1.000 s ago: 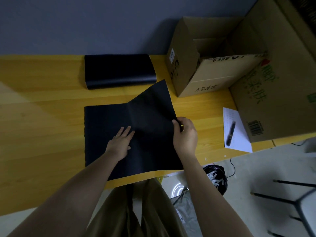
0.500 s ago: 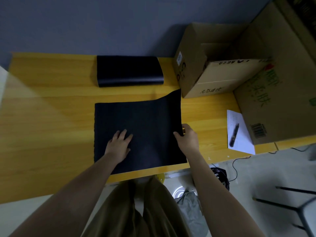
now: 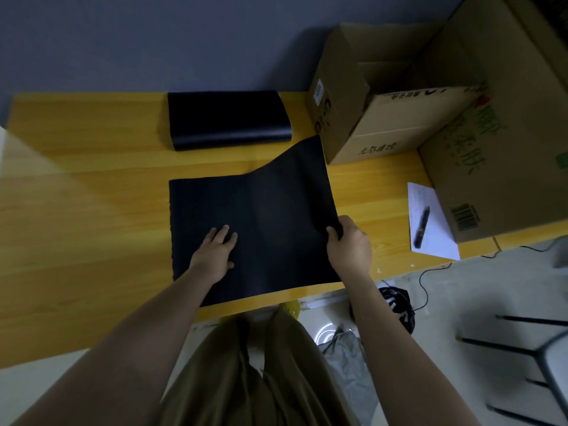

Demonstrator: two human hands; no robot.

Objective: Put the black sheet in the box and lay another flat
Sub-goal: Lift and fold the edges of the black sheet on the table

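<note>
A black sheet (image 3: 270,210) lies on the yellow wooden table (image 3: 86,192) in front of me. Its far right corner curls up off the table. My left hand (image 3: 215,253) rests flat on the sheet's near middle, fingers spread. My right hand (image 3: 349,245) pinches the sheet's right edge between thumb and fingers. An open cardboard box (image 3: 378,96) stands at the back right, its opening facing up. A stack of curved black sheets (image 3: 227,118) lies at the back of the table against the wall.
A large flattened cardboard box (image 3: 507,142) leans at the right. A white paper (image 3: 433,222) with a black pen (image 3: 421,226) lies beside it. Below the table edge are a dark bag (image 3: 396,305), a cable and a chair frame (image 3: 538,358).
The sheet's right side has lifted higher again after settling lower half a second ago. My right hand has closed more firmly on the right edge. My left hand stays pressed on the sheet.
</note>
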